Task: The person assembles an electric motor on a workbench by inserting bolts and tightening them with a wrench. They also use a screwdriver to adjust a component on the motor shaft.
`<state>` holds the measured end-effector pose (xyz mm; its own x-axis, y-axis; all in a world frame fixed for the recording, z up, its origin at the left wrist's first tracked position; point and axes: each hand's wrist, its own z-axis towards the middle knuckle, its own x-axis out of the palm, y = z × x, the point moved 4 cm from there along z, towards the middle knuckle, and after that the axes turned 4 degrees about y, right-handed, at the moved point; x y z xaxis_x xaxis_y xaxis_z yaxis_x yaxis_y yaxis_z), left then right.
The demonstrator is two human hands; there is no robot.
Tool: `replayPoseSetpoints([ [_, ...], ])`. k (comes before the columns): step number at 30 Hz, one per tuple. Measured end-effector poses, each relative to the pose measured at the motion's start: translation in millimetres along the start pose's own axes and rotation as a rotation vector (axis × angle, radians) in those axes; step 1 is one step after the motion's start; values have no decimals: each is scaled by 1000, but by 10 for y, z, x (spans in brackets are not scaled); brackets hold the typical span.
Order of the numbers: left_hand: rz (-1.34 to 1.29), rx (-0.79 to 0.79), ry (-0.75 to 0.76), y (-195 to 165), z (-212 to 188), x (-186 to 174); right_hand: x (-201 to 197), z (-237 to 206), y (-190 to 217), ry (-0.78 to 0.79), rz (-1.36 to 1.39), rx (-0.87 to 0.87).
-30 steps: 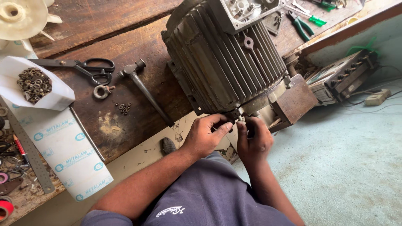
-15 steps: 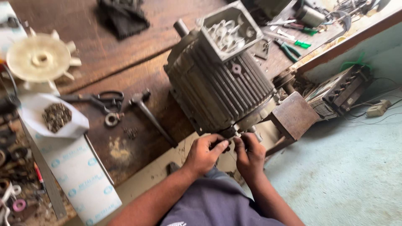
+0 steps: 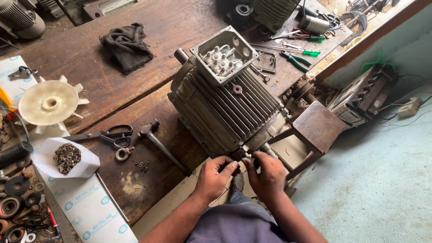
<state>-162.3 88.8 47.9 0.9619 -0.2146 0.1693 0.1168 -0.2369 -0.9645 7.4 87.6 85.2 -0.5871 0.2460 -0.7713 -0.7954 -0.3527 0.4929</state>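
A large ribbed electric motor point(image 3: 225, 105) lies on the wooden counter point(image 3: 108, 85), its open terminal box point(image 3: 223, 54) facing up and its near end reaching the counter's front edge. The person's left hand point(image 3: 215, 177) and right hand point(image 3: 268, 174) sit close together at that near end, fingers curled and pinching at a small metal fitting point(image 3: 245, 154) on the motor's lower rim; exactly what the fingertips grip is too small to tell. The two hands are just beside each other, not quite touching.

To the left of the motor a hammer point(image 3: 161, 145) lies slanted on the counter, with black-handled scissors point(image 3: 104, 135) beside it and a small ring bolt point(image 3: 122, 154) just below the scissors. Farther left, a paper tray of washers point(image 3: 67, 157) rests near a cream plastic fan point(image 3: 48, 103). A dark rag point(image 3: 127, 46) lies crumpled toward the far side. Green-handled pliers point(image 3: 295, 60) and other tools lie behind the motor. A small wooden stool point(image 3: 317, 128) stands on the floor to the right of the motor
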Motion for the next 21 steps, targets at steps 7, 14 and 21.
replayPoseSetpoints([
  [7,23,-56,9,-4,-19,20,-6,16,-7,3,42,35],
  [14,0,-35,5,35,-15,48,180,-77,-240,151,571,434],
  [21,39,-26,-20,51,-49,48,176,-80,-156,249,681,512],
])
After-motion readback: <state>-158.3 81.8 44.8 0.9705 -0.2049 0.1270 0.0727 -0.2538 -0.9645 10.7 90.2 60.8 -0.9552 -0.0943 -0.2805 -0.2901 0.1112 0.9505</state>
